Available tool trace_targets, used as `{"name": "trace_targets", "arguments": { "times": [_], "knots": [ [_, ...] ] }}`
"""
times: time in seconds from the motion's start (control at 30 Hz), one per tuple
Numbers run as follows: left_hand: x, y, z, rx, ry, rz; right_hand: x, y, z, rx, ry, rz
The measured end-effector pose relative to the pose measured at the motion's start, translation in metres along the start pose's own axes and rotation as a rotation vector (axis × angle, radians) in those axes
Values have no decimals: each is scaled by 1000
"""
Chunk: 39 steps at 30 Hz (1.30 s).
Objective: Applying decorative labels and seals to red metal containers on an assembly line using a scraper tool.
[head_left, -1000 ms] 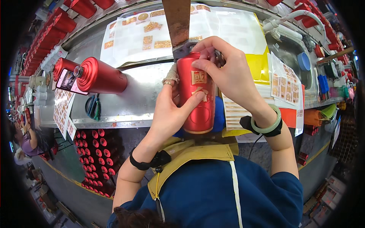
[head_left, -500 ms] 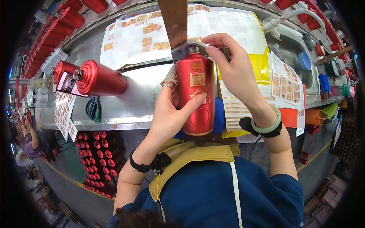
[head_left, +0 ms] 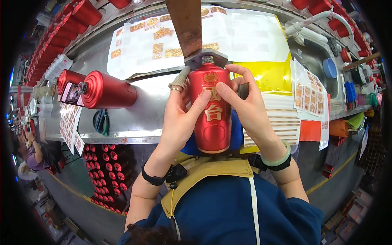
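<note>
A glossy red bottle (head_left: 212, 136) with gold raised characters and a small gold emblem lies in front of me, its clear neck (head_left: 207, 59) against a grey angular metal holder (head_left: 218, 55). My left hand (head_left: 179, 112) wraps its left side, thumb pressed on the upper character. Cloth covers one of that hand's fingertips, and a ring sits below it. From the right, my right hand (head_left: 249, 102) grips the bottle, thumb on its front near the same character. A dark flat piece (head_left: 243, 90) shows by the right thumb; I cannot tell whether it is held. Blue material (head_left: 237, 132) lies under the bottle.
Two more red bottles (head_left: 112, 92) lie at left beside a phone (head_left: 72, 94) and scissors (head_left: 101, 121). Sheets of gold stickers (head_left: 143, 45) cover the bench's far side. A brown post (head_left: 185, 24) rises ahead. At right are yellow sheeting (head_left: 265, 73) and a sink (head_left: 314, 61).
My right hand has come down from the bottle's neck to its right side. My left thumb has shifted up from the lower character to the upper one.
</note>
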<state>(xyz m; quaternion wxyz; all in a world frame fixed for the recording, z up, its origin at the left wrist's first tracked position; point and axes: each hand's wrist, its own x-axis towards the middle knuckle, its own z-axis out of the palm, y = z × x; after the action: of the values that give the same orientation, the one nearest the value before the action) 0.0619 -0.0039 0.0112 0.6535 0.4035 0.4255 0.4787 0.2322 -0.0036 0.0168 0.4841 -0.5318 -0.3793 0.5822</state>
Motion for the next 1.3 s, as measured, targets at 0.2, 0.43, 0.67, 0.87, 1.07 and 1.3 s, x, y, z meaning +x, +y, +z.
{"name": "trace_targets", "arguments": {
  "times": [0.2, 0.43, 0.67, 0.87, 1.07, 1.3],
  "knots": [
    [-1, 3, 0, -23, -4, -27, 0, -2, 0, 38, -13, 0],
    [-2, 4, 1, 43, -23, -14, 0, 2, 1, -48, 13, -35],
    [-4, -7, 1, 148, 69, 204, -2, -1, 0, 13, -13, -15],
    [-9, -4, -6, 514, 280, 564, -2, -5, -3, 28, -29, -8],
    [-7, 0, -9, 628, 299, 744, -3, -7, -3, -4, -31, -5],
    [-7, 2, -10, 390, 321, 492, -3, -6, -3, 0, -38, -17]
  ]
}}
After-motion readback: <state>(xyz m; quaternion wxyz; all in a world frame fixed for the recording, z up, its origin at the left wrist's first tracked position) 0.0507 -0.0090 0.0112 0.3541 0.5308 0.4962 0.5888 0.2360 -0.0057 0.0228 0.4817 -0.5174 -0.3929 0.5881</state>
